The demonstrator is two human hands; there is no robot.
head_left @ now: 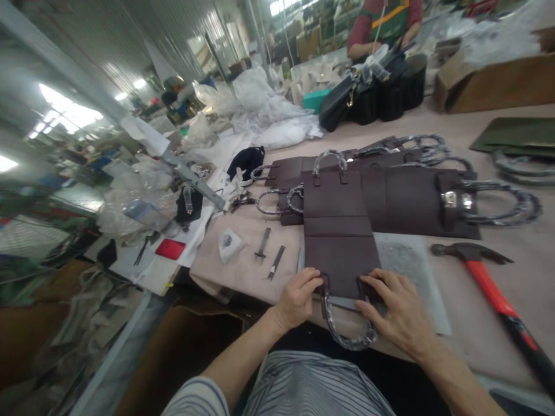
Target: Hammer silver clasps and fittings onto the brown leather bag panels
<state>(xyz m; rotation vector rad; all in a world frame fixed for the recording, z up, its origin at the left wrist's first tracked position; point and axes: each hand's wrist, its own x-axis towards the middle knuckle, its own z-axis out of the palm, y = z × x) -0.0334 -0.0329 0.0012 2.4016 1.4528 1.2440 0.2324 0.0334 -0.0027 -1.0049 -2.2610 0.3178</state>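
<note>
A flat dark brown leather bag panel (338,231) lies lengthwise on the table in front of me, a plastic-wrapped handle at each end. My left hand (299,297) presses on its near left corner, fingers curled at the handle tab. My right hand (396,309) lies flat over the near right tab, fingers spread. The near handle (347,335) hangs over the table edge between my hands. Neither hand lifts anything.
More brown panels with wrapped handles (416,196) are stacked behind. A red-handled hammer (494,289) lies at the right. Two metal punches (269,254) and a grey mat (403,260) sit near. Black bags (373,95) and a person in red (381,23) are at the far end.
</note>
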